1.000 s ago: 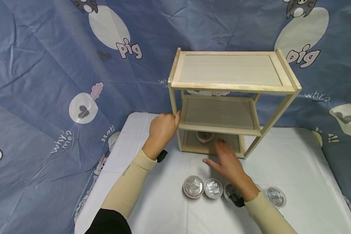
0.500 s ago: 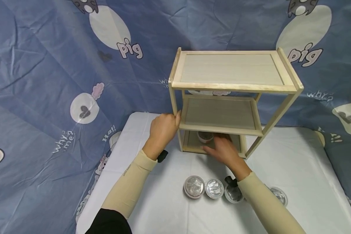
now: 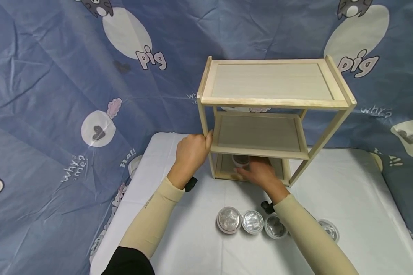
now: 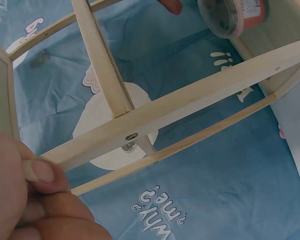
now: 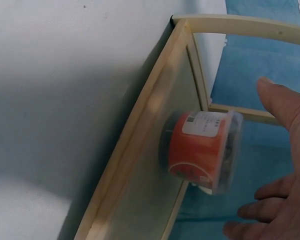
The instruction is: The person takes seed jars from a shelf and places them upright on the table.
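A wooden three-tier rack (image 3: 272, 82) stands at the back of the table. My left hand (image 3: 192, 152) grips its left front post, and curled fingers against the wood show in the left wrist view. On the bottom shelf (image 3: 223, 165) is a round clear-lidded tub (image 5: 197, 150) with an orange label and a white sticker. My right hand (image 3: 262, 172) reaches under the middle shelf, just right of the tub. In the right wrist view, thumb and fingers are spread toward the tub, with a gap between. The head view partly hides the right fingertips behind the middle shelf's edge.
Several similar tubs stand in a row on the white cloth in front of the rack, among them a left tub (image 3: 228, 220) and a right tub (image 3: 329, 230) partly behind the right sleeve. Blue patterned fabric (image 3: 179, 34) hangs behind and to the left.
My right hand has moved forward and slightly left, from in front of the bottom shelf to beside the tub under the middle shelf. The left hand stays on the post.
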`<state>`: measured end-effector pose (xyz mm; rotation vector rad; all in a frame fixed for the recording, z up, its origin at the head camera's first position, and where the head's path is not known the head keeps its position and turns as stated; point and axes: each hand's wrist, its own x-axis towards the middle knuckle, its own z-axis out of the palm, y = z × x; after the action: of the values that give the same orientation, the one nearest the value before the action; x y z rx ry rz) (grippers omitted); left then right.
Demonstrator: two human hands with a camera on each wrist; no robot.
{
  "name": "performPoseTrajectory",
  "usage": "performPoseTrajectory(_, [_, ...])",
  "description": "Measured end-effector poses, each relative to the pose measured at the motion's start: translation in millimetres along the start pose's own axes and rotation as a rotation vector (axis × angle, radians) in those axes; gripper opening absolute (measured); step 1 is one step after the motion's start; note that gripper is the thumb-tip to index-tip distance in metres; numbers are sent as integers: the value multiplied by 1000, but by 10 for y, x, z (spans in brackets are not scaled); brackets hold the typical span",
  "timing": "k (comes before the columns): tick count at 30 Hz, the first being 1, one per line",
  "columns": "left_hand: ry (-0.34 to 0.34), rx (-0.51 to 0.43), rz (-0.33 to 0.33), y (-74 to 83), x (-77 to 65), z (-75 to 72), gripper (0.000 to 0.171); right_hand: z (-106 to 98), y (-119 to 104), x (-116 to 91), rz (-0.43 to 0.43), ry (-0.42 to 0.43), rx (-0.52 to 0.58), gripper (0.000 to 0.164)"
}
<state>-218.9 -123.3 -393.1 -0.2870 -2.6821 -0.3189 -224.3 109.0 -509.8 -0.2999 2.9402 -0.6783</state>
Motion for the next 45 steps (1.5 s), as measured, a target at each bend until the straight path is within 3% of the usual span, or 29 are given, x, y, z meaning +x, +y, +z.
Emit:
performPoseTrajectory(6, [-5, 7, 6, -16, 0, 1, 63, 24, 6, 66, 46, -55, 24, 83])
performPoseTrajectory(10, [-16, 10, 7, -21, -12, 11, 63, 81, 28, 125, 16, -55, 28, 77])
performPoseTrajectory(14, [-6, 9, 12, -18, -12, 4, 64, 135, 52, 181, -25, 9, 51, 83])
performPoseTrajectory(19, [8, 14, 25, -4, -17, -5, 64, 180, 90, 214, -25, 25, 63, 92])
performPoseTrajectory(30, [-5, 22, 3, 4, -16, -12, 65, 218, 127, 282, 70, -31, 127, 89])
performPoseTrajectory(45, [-33, -8, -6, -13, -13, -17, 65, 247, 122, 308, 32, 0, 176, 84])
